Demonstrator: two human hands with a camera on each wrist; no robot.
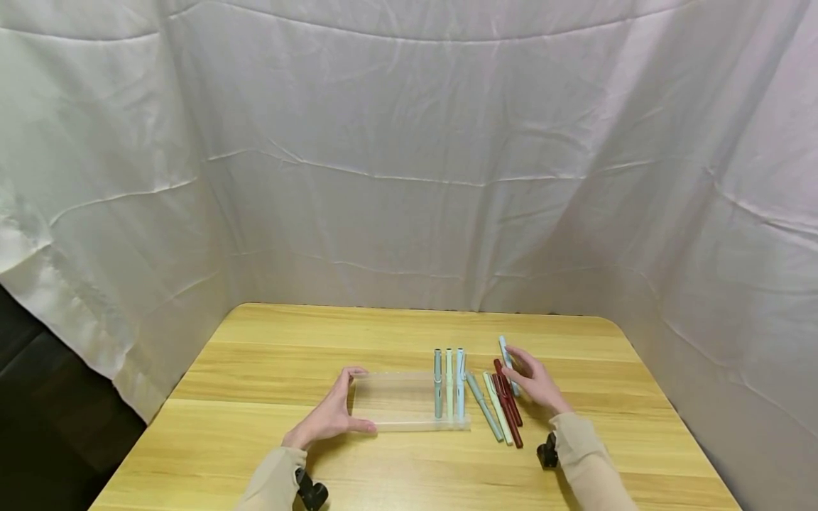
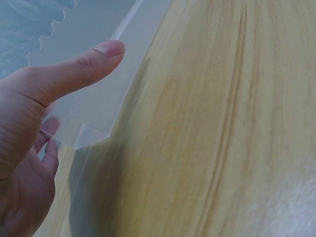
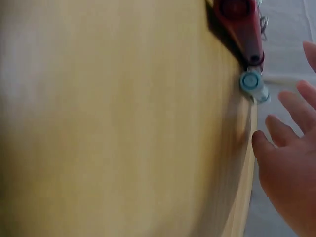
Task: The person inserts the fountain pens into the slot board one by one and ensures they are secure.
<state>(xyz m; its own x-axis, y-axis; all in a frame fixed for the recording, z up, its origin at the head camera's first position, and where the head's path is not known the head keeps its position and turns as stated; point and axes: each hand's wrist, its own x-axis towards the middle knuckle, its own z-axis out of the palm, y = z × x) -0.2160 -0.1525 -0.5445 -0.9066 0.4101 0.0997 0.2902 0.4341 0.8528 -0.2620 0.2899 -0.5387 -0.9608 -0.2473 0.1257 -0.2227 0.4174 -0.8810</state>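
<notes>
My left hand grips the left end of a clear plastic pen rack, thumb on the near side and fingers at the far side. In the left wrist view the rack has a scalloped edge. Three capped pens lie side by side at its right end: a grey-green pen, a pale green pen and a light blue pen. Over at the right, my right hand reaches with spread, relaxed fingers to a loose light blue pen, fingertips right by it.
Between the rack and my right hand lie more loose pens: a grey-green pen, a pale green pen and two dark red pens. They rest on a wooden table. White cloth hangs behind and at the sides.
</notes>
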